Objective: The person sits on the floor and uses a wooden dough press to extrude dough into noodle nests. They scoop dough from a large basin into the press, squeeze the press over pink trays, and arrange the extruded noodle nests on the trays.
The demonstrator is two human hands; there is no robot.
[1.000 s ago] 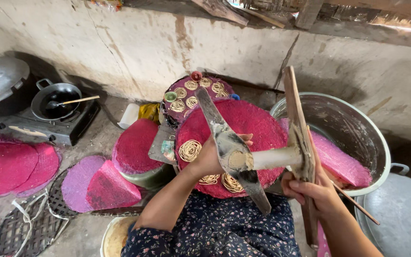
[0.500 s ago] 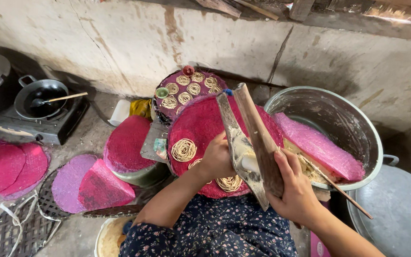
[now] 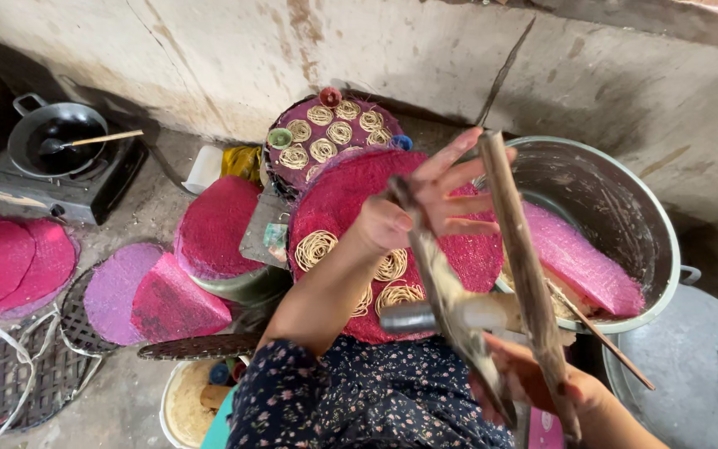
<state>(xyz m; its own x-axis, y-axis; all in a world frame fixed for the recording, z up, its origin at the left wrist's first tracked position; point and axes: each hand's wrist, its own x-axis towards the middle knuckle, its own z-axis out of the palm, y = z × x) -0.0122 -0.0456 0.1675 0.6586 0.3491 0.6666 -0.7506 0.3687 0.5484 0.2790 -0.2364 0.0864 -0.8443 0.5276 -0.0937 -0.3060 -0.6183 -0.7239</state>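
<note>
My right hand [image 3: 533, 384] grips the lower ends of a wooden noodle press [image 3: 523, 266] with two long handles and a metal cylinder [image 3: 425, 317] between them. The press is held up over a round red woven mat [image 3: 351, 195] that carries a few coils of pale noodles [image 3: 316, 248]. At the upper end of the left, blurred handle is my left hand [image 3: 425, 208], fingers spread and holding nothing. Behind, a second round mat [image 3: 334, 133] bears several noodle coils.
A large metal pot [image 3: 625, 191] at the right holds pink mats [image 3: 579, 262] and a stick. A grey lid [image 3: 691, 366] lies at the lower right. A gas stove with a dark pan [image 3: 56, 145] stands at the left, with pink mats [image 3: 2, 258] and wire racks [image 3: 18, 374] on the floor.
My left hand has let go of the press handle and spread its fingers. The two handles have swung apart, and the press has tilted more upright over the red mat.
</note>
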